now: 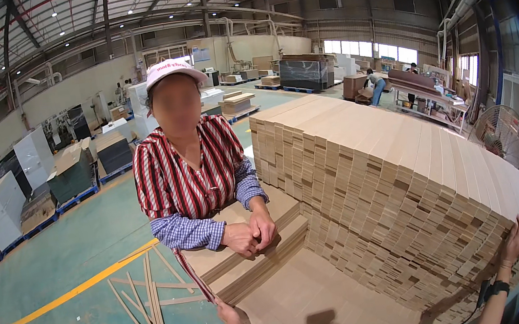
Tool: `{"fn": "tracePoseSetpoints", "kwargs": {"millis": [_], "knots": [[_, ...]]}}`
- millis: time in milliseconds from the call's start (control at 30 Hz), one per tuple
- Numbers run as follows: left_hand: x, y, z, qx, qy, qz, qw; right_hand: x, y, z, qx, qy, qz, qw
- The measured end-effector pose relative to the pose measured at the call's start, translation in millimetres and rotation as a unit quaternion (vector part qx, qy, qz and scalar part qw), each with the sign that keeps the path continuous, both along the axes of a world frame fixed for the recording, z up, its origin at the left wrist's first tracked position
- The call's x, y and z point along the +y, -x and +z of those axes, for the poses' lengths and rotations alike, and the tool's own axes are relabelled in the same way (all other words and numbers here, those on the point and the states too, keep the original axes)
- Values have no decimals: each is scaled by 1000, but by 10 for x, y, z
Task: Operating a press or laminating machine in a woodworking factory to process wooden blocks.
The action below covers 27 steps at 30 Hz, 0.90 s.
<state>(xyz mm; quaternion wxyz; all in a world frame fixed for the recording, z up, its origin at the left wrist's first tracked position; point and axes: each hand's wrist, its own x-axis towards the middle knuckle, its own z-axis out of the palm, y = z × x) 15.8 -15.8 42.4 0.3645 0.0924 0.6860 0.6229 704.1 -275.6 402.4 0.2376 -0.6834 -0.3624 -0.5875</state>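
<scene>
So the right hand (516,235) is sitting over at 4 o'clock, fingers laid open over the near end of the big board stack (367,173), not pinching anything. The left hand (229,315) is hanging around 7 o'clock, touching or just beside the corner of the low stack (283,208); can't tell if it's gripping. That big stack is filling the 3 to 4 o'clock side: narrow tan boards, smooth pale tops, cut ends making a patchwork of light and darker brown. The low stack is sitting at 6 o'clock, plain brown and stepped. A co-worker (190,165) in a striped shirt is leaning over it at 9 o'clock. Thin strips (153,296) are lying on the green floor (103,227) toward 7 o'clock.
</scene>
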Motion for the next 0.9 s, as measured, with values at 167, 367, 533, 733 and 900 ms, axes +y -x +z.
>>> {"fn": "tracePoseSetpoints", "kwargs": {"millis": [167, 367, 533, 733, 900], "knots": [[19, 12, -157, -2, -12, 9, 1000, -45, -91, -42, 17, 7, -4, 1000], [28, 6, -189, -7, -43, 10, 999, -44, -71, -30, 21, 8, -7, 1000], [0, -40, -75, 15, -38, 16, 999, -57, -96, -33, 16, 7, -8, 1000], [-19, -20, -23, 41, 9, 11, 999, -35, -26, -10, 27, 6, -8, 1000], [-27, -40, 30, 45, -12, 21, 999, -43, -44, -11, 23, 7, -5, 1000]]}}
